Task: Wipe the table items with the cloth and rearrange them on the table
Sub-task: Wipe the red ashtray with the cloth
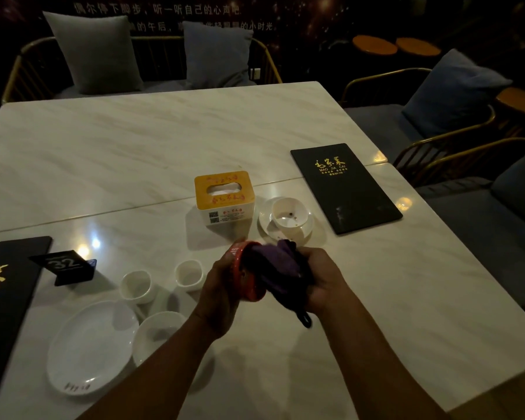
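While left fingers (234, 253) curl round a glossy red dish (249, 278), right fingers (309, 258) clutch bunched purple cloth (282, 262)

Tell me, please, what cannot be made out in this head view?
- Red round item: mostly covered by the left hand and by the cloth that the right hand holds; its kind is unclear.
- Left menu: cut off by the frame's edge.
- Near bowl: partly hidden by the left forearm.
- Tissue box label print: too small to read.
- Specks in the far bowl: too small to identify.
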